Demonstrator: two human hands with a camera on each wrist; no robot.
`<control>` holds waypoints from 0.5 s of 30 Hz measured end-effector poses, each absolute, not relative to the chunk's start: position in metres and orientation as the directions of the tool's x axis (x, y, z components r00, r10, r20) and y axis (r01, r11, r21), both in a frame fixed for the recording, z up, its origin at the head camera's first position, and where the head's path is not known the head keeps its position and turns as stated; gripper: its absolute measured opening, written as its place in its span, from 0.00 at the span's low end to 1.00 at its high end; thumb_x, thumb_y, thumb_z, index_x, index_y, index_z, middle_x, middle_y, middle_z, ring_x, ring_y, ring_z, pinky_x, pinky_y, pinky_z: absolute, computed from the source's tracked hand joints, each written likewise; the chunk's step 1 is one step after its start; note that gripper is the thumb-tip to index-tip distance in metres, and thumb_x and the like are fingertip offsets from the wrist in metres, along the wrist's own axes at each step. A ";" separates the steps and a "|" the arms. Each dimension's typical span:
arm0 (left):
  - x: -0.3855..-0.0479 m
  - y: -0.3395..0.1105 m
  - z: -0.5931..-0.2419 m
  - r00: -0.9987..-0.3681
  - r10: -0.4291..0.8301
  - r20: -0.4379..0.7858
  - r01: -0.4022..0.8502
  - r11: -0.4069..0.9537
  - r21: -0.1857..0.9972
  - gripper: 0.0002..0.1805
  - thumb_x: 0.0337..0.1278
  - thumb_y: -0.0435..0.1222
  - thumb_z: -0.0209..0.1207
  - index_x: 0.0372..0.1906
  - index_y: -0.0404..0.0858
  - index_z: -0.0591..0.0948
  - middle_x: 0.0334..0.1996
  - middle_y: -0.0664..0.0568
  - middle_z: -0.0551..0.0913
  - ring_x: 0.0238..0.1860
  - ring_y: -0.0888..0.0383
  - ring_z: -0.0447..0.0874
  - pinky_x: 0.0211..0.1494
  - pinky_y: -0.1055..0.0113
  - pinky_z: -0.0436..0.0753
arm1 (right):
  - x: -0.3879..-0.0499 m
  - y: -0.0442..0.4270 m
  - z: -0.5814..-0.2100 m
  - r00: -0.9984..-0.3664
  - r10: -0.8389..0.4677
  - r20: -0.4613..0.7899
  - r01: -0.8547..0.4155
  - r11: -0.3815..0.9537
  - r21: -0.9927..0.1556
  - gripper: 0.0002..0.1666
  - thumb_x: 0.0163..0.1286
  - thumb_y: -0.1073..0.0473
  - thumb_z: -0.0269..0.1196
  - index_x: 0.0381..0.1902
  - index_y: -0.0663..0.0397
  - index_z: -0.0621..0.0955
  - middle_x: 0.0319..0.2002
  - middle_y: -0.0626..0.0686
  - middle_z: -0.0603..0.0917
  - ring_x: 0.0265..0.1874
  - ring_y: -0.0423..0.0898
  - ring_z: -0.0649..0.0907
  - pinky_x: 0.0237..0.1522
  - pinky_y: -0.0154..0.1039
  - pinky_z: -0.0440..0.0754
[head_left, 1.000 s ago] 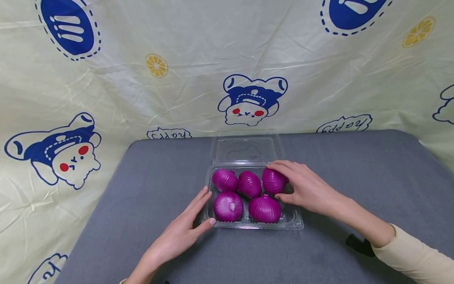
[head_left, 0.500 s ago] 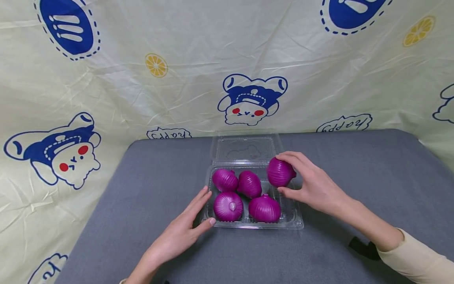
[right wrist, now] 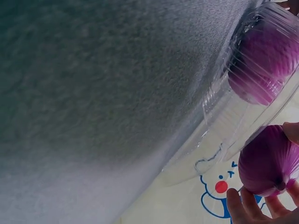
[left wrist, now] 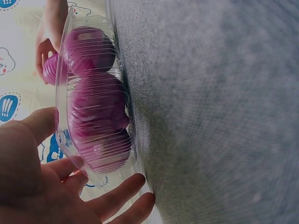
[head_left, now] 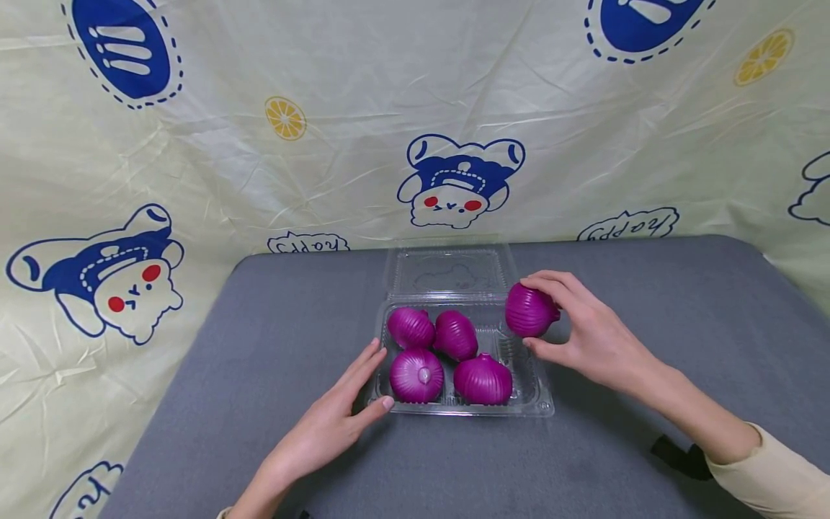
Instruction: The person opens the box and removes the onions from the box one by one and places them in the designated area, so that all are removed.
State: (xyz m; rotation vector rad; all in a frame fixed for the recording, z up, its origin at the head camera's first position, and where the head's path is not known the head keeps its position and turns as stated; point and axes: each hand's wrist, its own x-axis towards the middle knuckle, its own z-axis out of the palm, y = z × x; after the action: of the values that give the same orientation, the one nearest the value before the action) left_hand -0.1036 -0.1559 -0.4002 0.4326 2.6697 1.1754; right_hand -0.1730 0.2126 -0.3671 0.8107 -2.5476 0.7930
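A purple onion [head_left: 529, 310] is held between the thumb and fingers of my right hand [head_left: 593, 335], raised over the right rim of a clear plastic box [head_left: 534, 389]. In the right wrist view that onion [right wrist: 267, 158] hangs apart from the box. Several other purple onions, among them one at the front left [head_left: 417, 376] and one at the front right [head_left: 483, 380], lie in the box. My left hand [head_left: 324, 425] rests with straight fingers against the box's left side. The left wrist view shows its fingertips [left wrist: 136, 181] low beside the clear wall.
The box's hinged lid [head_left: 452, 270] lies folded back behind it. A grey cloth [head_left: 292, 317] covers the table. Behind the table hangs a patterned cream sheet [head_left: 350, 166].
My right hand has lifted the onion out of the box's back right part and carried it up and rightward. The left hand and the other onions stay where they were.
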 end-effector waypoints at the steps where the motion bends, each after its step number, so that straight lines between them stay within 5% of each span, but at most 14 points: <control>1: -0.104 -0.156 -0.400 -0.938 0.340 -0.059 0.186 0.642 0.744 0.40 0.64 0.52 0.61 0.77 0.55 0.58 0.76 0.73 0.47 0.74 0.66 0.49 0.71 0.46 0.60 | -0.173 0.214 -0.367 -0.776 -0.413 0.477 -0.610 0.683 -0.402 0.51 0.42 0.63 0.82 0.65 0.48 0.73 0.61 0.51 0.71 0.53 0.48 0.76 0.39 0.50 0.85; 7: -0.104 -0.156 -0.400 -0.938 0.341 -0.063 0.183 0.642 0.745 0.40 0.64 0.53 0.60 0.77 0.55 0.58 0.76 0.72 0.47 0.75 0.64 0.49 0.70 0.45 0.60 | -0.172 0.224 -0.368 -0.785 -0.398 0.475 -0.592 0.707 -0.387 0.51 0.41 0.63 0.81 0.65 0.50 0.72 0.61 0.53 0.71 0.52 0.47 0.76 0.38 0.49 0.85; 15: -0.104 -0.156 -0.400 -0.939 0.337 -0.067 0.176 0.639 0.749 0.40 0.64 0.52 0.61 0.77 0.56 0.58 0.76 0.73 0.46 0.75 0.64 0.48 0.70 0.45 0.60 | -0.168 0.239 -0.372 -0.804 -0.368 0.468 -0.556 0.744 -0.370 0.51 0.42 0.61 0.81 0.64 0.52 0.70 0.60 0.50 0.73 0.42 0.39 0.76 0.36 0.32 0.81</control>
State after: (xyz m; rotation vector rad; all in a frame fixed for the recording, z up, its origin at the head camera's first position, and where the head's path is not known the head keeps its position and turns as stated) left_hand -0.1039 -0.1558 -0.4000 0.4216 2.6582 1.1834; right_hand -0.1683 0.2393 -0.3717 0.7108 -2.5780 0.7143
